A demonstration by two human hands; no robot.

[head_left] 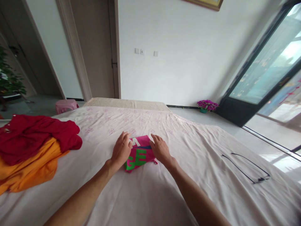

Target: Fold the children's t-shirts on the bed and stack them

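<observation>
A pink piece of folded cloth, likely a garment, lies as a small bundle on the pale bedsheet. Green and white printed letters and a dark blue patch show on its top. My left hand is at the bundle's left edge, its fingers stretched forward and the thumb by the white letter. Along the right edge rests my right hand, also with fingers extended and thumb near the cloth. Neither hand is closed around the bundle; whether the palms press on its sides is hard to see.
On the left lie a dark red garment and an orange garment in a heap. Black-framed glasses sit on the sheet at right. Beyond the bed are a pink stool, purple flowers and a white wall.
</observation>
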